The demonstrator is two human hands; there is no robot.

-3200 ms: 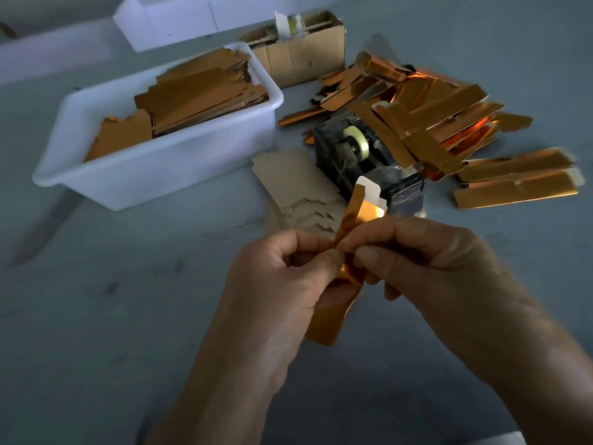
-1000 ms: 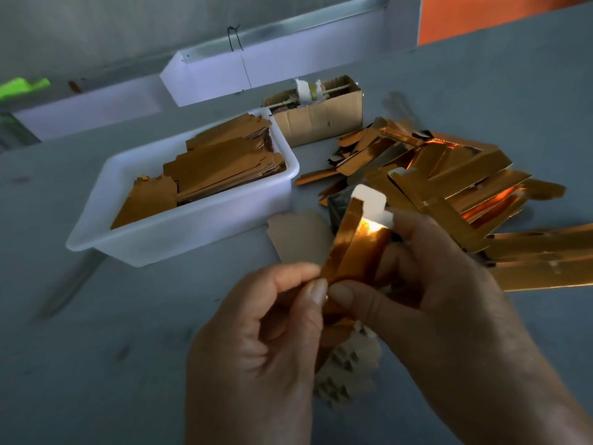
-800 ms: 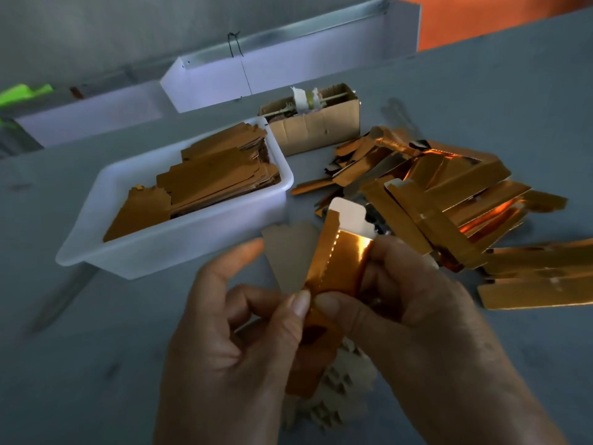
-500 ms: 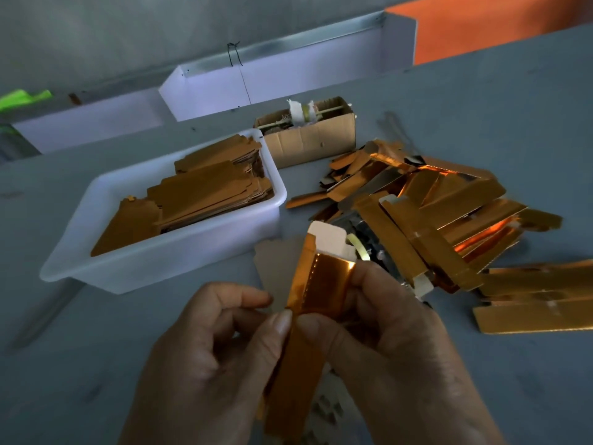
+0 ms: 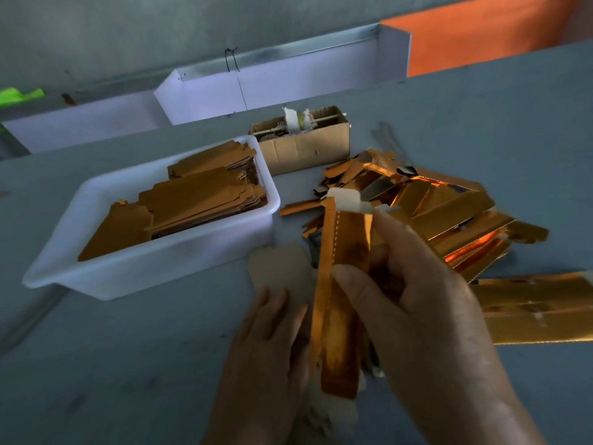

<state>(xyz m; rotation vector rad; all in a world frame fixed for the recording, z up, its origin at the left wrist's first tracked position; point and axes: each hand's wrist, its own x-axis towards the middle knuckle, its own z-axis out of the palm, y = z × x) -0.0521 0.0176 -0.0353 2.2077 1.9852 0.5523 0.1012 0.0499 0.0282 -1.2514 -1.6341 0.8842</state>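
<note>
Here, two bare hands work a long gold foil carton (image 5: 348,252) that stands nearly upright in the air above a grey tabletop (image 5: 112,364), just right of a white plastic tub (image 5: 144,284) and nearer the viewer. The right hand (image 5: 426,316) has the firm grip: its thumb presses the carton's shiny front about halfway up, and its fingers curl round behind, so the narrow carton is pinched between them. The carton's white top flap (image 5: 345,197) stands open, level with the tub's right end. The left hand (image 5: 266,354) lies against the carton's lower left edge with fingers that look almost straight. Blur hides its thumb, so I cannot tell whether its grip closes on the carton. Inside the tub lie stacked flat gold blanks (image 5: 199,200). To the right of the tub sprawls a pile of gold cartons (image 5: 449,213). Behind the tub's right corner sits a small cardboard box (image 5: 305,149).
</note>
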